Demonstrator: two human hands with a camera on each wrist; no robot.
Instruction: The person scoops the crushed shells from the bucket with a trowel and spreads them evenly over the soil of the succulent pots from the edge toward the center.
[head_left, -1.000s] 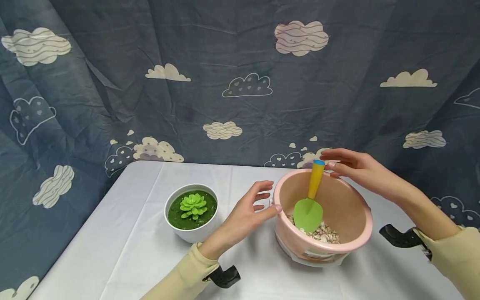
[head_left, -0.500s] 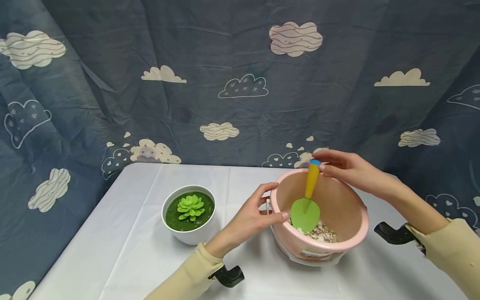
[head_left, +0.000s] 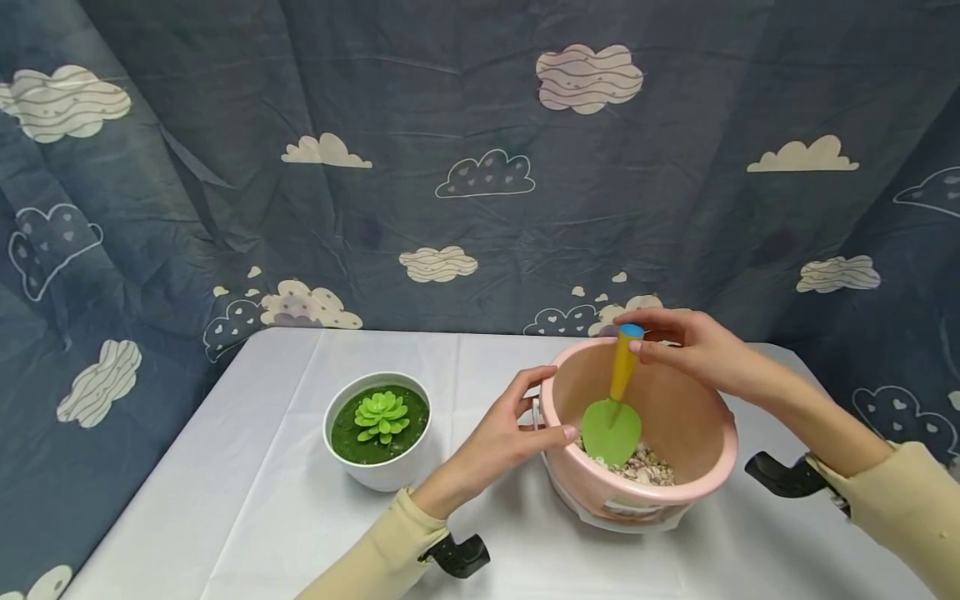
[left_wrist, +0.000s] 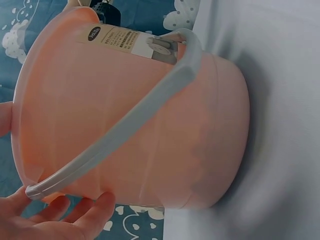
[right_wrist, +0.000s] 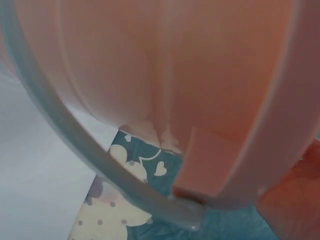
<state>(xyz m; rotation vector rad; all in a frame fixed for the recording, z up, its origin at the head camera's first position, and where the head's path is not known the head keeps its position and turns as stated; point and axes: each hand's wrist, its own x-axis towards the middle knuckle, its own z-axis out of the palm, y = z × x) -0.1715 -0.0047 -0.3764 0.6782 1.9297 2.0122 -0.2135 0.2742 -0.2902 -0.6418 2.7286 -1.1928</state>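
**Light scoop, best held by the handle**

Look in the bucket [head_left: 581, 489] for the scoop [head_left: 613, 421]: tilted, green blade [head_left: 611, 442] down against the gravel [head_left: 651, 469], yellow handle [head_left: 622, 375] up toward the back. Cannot tell how deep in. Likely light and stiff, plastic by the look, with little danger of bending or breaking. Perhaps a bit slippery along the smooth handle. Take hold there, near the blue end, well clear of the blade; expect slight drag from loose gravel.

See the right hand [head_left: 693, 343] at that handle in a narrow pinch, thumb against it and fingers bent behind; cannot tell how firm.

See the left hand [head_left: 498, 429] gripping the bucket's left side, spread fairly wide, thumb over the rim [head_left: 660, 494], fingers round the outside beside the pale bail [left_wrist: 120, 133]. Judge the bucket fairly light too, thin-walled and a little springy, with what looks like a shallow layer of gravel for ballast; best steadied at the rim. Note the plant [head_left: 381, 417], well apart to the left, in a white pot [head_left: 392, 478] on the table [head_left: 262, 500].
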